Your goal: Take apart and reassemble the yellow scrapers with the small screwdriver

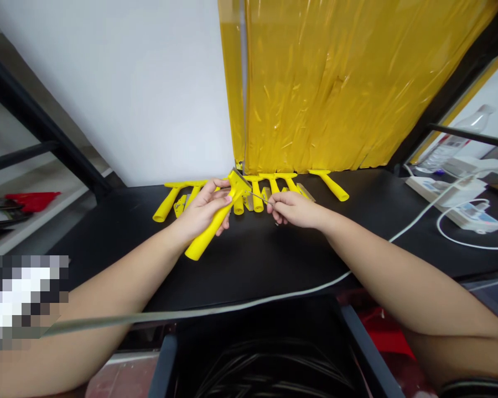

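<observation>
My left hand [207, 207] is closed round a yellow scraper [209, 232], its hollow handle slanting down to the left and its metal-edged head up. In my right hand [288, 209] is a slim metal driver [258, 197], pinched between fingers and thumb. The driver's tip reaches the scraper's head; whether it sits in a screw is too small to tell. Behind my hands, several more yellow scrapers [166, 204] lie in a row along the back of the black table [249, 271]. Small yellow head plates [180, 207] with metal lie among them, partly hidden by my hands.
A white panel [161, 94] and a yellow-wrapped panel [336, 88] rise behind the row. To the right are power strips [460, 202], a white cable [415, 224] and a plastic bottle [452, 143]. Another cable [249, 303] crosses the table's front edge. Black frame posts [45, 121] flank the table.
</observation>
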`<state>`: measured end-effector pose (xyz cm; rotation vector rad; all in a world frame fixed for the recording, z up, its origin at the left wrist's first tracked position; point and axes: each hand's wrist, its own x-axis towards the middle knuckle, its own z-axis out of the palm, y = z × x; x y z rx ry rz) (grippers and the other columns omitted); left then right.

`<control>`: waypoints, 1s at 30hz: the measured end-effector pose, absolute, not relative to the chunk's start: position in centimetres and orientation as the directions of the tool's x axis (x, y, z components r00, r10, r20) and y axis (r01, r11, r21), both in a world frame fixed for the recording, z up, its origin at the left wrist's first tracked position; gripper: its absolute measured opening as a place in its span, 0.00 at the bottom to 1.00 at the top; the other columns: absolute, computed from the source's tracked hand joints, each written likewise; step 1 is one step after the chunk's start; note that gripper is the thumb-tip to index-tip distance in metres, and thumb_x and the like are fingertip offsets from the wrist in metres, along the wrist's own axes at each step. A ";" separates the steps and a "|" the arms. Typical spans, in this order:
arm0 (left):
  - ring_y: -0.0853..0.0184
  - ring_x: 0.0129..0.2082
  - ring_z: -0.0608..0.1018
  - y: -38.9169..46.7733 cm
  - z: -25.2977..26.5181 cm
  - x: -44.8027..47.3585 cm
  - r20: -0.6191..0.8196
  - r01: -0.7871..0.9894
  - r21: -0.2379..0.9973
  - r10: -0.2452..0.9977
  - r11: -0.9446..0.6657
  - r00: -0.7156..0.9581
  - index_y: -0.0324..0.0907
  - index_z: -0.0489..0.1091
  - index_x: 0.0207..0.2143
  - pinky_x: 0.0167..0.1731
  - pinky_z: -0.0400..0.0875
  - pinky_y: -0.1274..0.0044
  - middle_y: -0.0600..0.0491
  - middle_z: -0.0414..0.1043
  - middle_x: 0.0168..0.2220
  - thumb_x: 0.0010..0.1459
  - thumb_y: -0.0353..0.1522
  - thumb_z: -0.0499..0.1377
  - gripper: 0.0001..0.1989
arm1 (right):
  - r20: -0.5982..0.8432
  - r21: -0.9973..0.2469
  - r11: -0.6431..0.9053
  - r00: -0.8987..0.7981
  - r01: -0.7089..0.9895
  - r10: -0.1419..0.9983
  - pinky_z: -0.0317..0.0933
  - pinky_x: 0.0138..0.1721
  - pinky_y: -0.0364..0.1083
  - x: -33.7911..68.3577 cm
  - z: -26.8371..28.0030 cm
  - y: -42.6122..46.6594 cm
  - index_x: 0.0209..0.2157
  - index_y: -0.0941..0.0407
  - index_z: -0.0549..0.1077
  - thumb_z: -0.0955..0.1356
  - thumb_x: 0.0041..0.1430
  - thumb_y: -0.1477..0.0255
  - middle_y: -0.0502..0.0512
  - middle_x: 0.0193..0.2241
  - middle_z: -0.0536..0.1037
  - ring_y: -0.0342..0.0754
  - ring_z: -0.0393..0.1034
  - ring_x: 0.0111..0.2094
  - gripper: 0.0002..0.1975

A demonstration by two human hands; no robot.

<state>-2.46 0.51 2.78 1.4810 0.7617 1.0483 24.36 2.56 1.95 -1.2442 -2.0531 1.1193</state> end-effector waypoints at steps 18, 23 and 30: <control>0.65 0.10 0.70 1.1 3.2 -2.8 -0.099 0.023 0.995 0.901 0.099 0.421 0.45 0.56 0.59 0.11 0.64 0.82 0.58 0.71 0.17 0.63 0.37 0.61 0.25 | 0.184 -0.734 0.527 -0.621 0.429 0.762 0.64 0.38 0.47 25.7 2.9 2.1 0.35 0.55 0.81 0.74 0.57 0.72 0.53 0.32 0.82 0.48 0.73 0.32 0.03; 0.66 0.11 0.72 0.2 3.0 -1.8 -0.174 0.100 0.985 0.855 0.143 0.488 0.45 0.56 0.59 0.11 0.65 0.81 0.57 0.72 0.18 0.66 0.38 0.60 0.23 | 0.451 -0.785 0.584 -0.458 0.206 0.767 0.66 0.41 0.49 24.1 2.6 1.8 0.36 0.56 0.77 0.73 0.61 0.68 0.54 0.33 0.79 0.48 0.71 0.34 0.06; 0.66 0.13 0.74 -1.4 2.9 -0.5 -0.188 0.146 0.981 0.830 0.130 0.525 0.46 0.57 0.58 0.12 0.67 0.82 0.58 0.73 0.18 0.67 0.39 0.60 0.22 | 0.454 -0.806 0.567 -0.436 0.170 0.777 0.66 0.39 0.47 22.8 1.9 1.5 0.37 0.56 0.74 0.73 0.61 0.68 0.52 0.33 0.78 0.46 0.70 0.33 0.07</control>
